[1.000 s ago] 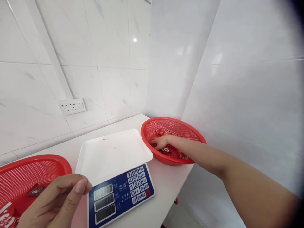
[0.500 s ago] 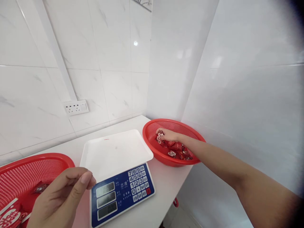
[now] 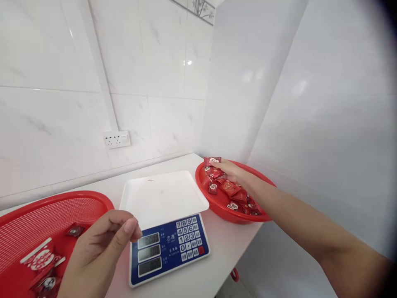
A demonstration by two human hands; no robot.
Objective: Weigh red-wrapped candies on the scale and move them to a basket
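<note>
While your right hand (image 3: 229,169) grips red packets (image 3: 213,162) above the right basket (image 3: 218,210), your left hand (image 3: 107,248), thumb against fingertips, hovers by the scale (image 3: 169,248); can't tell if it's holding anything.

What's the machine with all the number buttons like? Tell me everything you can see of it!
It's a scale on the white table, between the left basket and right basket. Its shallow white tray looks like plastic, with a tiny red mark. The blue front has three grey screens, too faint to read surely, white keys and one red key. The left hand hovers close; I can't tell if it touches.
</note>
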